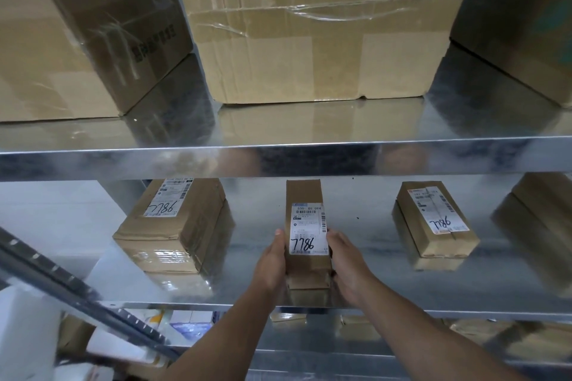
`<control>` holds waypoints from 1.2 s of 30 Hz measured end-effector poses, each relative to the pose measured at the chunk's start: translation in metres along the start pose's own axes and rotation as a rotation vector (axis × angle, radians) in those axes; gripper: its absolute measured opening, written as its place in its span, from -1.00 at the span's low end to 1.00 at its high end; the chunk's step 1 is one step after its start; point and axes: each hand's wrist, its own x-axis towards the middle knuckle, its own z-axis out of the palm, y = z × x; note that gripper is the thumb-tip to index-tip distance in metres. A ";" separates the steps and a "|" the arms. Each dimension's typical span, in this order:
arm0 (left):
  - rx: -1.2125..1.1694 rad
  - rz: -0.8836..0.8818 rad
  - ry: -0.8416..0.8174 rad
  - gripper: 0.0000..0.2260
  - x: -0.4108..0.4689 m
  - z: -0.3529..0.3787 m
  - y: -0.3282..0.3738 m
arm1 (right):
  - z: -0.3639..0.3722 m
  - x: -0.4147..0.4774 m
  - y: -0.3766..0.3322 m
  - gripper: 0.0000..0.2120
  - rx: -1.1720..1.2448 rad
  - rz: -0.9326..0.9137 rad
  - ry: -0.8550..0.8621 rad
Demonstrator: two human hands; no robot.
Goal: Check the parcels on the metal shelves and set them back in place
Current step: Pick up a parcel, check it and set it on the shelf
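Observation:
A narrow brown parcel point(305, 195) with a white label marked 7786 lies lengthwise on the middle metal shelf point(387, 275). My left hand point(272, 260) grips its near left side and my right hand point(348, 260) grips its near right side, thumbs up by the label. A wider parcel point(176, 232) marked 7786 sits to the left. To the right lies a flat parcel point(439, 223) with the same number. The edge of a further parcel point(541, 213) shows at the far right.
Three large taped cartons point(312, 40) stand on the upper shelf point(278, 161). Below the middle shelf are several small boxes point(188, 322) and white packages. A dark slotted metal upright point(77, 291) slants across the lower left.

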 end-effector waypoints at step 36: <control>0.010 0.059 -0.025 -0.72 0.001 0.002 0.039 | 0.010 0.018 -0.005 -0.33 -0.141 -0.038 0.105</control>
